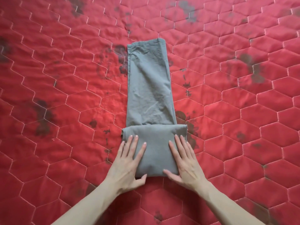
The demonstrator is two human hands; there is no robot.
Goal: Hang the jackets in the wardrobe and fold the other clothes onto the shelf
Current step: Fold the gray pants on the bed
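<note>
garment: grey trousers [150, 88], already folded lengthways into a long strip lying on the red quilted bed cover [243, 111], running from near me to far. The near end is doubled over into a thick block.

left hand [129, 158]: flat on the left half of that near block, fingers straight and spread, thumb at the near edge. No real grip here, it's just pressing.

right hand [183, 158]: same deal on the right half, palm down, fingers straight, holding nothing.

where I reckon I am: mid-fold, with the far strip not yet brought in. Wardrobe and shelf aren't in view at all.

risk 1: the fold springs open the second I lift my palms, since nothing pins it but my weight.

risk 2: the far strip has diagonal creases. If I keep folding without smoothing, I'd guess they get baked into the bundle and it ends up lumpy.

risk 3: the strip looks narrower at the far end than the near block, so the next fold could go on crooked.

risk 4: the cover is puckered and soft, so pushing forward might drag the fabric instead of folding it.

risk 5: dark stains on the cover sit right beside the cloth. Can't tell if they're dry.
</note>
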